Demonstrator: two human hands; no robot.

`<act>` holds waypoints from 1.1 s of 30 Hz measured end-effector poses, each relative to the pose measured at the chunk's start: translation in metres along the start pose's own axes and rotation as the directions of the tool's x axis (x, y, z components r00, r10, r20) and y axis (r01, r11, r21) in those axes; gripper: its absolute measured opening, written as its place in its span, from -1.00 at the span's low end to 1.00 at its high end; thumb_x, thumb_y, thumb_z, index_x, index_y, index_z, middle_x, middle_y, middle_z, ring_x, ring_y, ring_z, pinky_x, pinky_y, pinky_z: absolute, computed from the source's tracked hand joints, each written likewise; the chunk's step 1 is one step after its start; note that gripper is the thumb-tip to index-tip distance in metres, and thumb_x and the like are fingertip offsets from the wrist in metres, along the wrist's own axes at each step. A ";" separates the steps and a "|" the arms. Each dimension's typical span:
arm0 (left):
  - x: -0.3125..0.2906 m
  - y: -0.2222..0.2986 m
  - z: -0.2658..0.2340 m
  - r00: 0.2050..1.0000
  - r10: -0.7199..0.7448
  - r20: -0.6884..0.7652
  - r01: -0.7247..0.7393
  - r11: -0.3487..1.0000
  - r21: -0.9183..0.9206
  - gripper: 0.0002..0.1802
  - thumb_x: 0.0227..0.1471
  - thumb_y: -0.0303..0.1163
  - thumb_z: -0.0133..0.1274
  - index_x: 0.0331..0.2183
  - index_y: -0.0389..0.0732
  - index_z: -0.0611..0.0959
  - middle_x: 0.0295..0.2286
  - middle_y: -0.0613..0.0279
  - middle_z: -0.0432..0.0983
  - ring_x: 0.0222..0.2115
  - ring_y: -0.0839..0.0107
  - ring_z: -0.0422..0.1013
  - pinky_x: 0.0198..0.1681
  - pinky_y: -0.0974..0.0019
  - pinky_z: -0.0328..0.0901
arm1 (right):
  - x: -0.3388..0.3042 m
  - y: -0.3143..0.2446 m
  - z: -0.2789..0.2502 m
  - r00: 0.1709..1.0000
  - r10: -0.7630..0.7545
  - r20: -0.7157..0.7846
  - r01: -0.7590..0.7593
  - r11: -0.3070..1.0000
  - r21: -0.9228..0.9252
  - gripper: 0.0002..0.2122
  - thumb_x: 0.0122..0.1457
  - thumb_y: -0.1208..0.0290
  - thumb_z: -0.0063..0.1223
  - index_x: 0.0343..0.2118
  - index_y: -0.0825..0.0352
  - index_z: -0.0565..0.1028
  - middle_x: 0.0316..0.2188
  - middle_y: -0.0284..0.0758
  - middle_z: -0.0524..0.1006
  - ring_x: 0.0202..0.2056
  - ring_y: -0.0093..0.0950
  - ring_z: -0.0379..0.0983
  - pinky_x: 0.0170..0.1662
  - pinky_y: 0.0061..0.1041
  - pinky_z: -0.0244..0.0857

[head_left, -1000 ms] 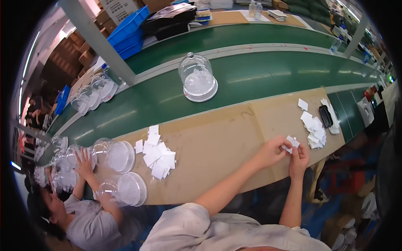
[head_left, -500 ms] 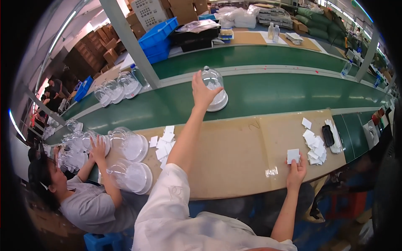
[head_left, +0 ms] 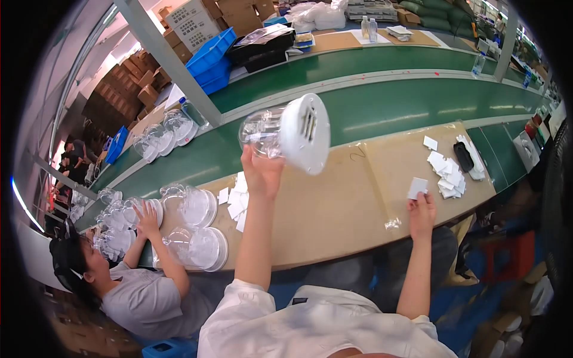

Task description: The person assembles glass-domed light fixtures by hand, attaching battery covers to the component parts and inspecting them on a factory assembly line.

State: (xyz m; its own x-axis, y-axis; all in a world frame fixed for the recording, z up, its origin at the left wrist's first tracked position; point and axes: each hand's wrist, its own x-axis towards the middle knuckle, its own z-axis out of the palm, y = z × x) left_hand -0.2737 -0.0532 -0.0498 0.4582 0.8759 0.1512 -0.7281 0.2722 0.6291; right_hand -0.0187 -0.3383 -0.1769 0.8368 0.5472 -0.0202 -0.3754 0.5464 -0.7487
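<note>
A clear dome with a round white base (head_left: 306, 134) is gripped by my left hand (head_left: 262, 173) above the far side of the cardboard-covered table. It is tipped on its side, so the slotted underside of the base faces right. Between the fingers and thumb of my right hand (head_left: 422, 213) is a small white square card (head_left: 417, 188), held over the table's right part. A loose pile of similar white cards (head_left: 449, 174) lies just beyond that hand. More white cards (head_left: 238, 200) lie left of my left forearm.
At the left, a co-worker's hands (head_left: 147, 221) touch one of several clear domes (head_left: 200, 247) lying on their sides. A green conveyor belt (head_left: 388, 122) runs beyond the cardboard (head_left: 322, 221). A black case (head_left: 462, 156) lies at the right; blue crates (head_left: 210, 59) stand behind.
My left hand has lifted the dome off the green belt, brought it nearer and tipped it over onto its side. My right hand still holds the card. The whole view has shifted slightly.
</note>
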 end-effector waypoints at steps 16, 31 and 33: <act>-0.159 -0.110 -0.007 0.949 -0.302 0.095 0.317 0.908 -0.275 -0.37 0.19 -0.03 -0.21 0.20 -0.10 0.17 0.14 0.12 0.18 0.11 0.19 0.21 0.13 0.06 0.20 | -0.132 -0.079 0.133 0.790 -0.413 0.453 0.457 0.889 0.013 -0.53 0.07 0.50 0.16 0.06 0.35 0.30 -0.47 -0.27 0.47 -0.44 -0.47 0.35 -0.36 -0.53 0.26; -0.183 -0.118 0.028 0.846 -0.529 0.064 0.528 0.814 -0.243 -0.08 -0.06 0.31 -0.04 0.15 -0.16 0.28 0.06 0.03 0.30 0.03 0.10 0.30 0.08 0.00 0.23 | -0.135 -0.084 0.109 0.812 -0.497 0.305 0.582 0.730 -0.358 -0.70 -0.06 0.74 0.13 -0.19 0.51 0.52 -0.35 -0.28 0.43 -0.36 -0.56 0.27 -0.30 -0.69 0.16; -0.188 -0.113 0.026 0.844 -0.522 0.123 0.532 0.789 -0.307 -0.09 -0.06 0.29 -0.03 0.15 -0.15 0.28 0.05 0.03 0.31 0.04 0.10 0.29 0.09 0.00 0.22 | -0.133 -0.084 0.103 0.803 -0.498 0.327 0.594 0.715 -0.367 -0.71 -0.04 0.73 0.12 -0.18 0.51 0.50 -0.33 -0.27 0.43 -0.35 -0.56 0.26 -0.26 -0.67 0.16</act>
State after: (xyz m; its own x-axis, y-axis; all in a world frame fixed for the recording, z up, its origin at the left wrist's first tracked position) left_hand -0.2642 -0.2593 -0.1293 0.8294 0.5483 -0.1070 -0.4869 0.8034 0.3426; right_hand -0.1394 -0.3913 -0.0432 0.7283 0.3744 0.5739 0.3751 0.4831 -0.7911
